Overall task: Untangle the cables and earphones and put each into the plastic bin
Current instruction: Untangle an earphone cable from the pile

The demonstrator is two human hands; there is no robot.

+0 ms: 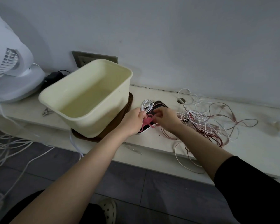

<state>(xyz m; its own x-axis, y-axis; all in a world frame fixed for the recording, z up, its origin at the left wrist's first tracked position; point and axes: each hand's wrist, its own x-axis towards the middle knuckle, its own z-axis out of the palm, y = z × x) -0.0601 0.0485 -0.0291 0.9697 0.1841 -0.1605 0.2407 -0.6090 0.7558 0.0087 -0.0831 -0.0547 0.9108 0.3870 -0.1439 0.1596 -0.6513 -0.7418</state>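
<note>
A cream plastic bin [81, 109] stands tilted on a brown tray on the low white shelf, with nothing visible inside. Just right of it my left hand [132, 122] grips a coiled white cable [146, 105] with a pink cord [146, 121] hanging below the fingers. My right hand [166, 118] pinches that pink cord from the right. Both hands hover over a dark tablet-like slab [159, 106]. To the right lies a tangled heap of white and reddish cables and earphones [205, 125], partly hanging over the shelf's front edge.
A white fan [11, 70] stands at the left with its cord trailing down. Loose white cables [5, 146] lie on the dark floor at the left. A wall socket plate [82, 59] sits behind the bin. A small metal clip [47, 111] lies left of the bin.
</note>
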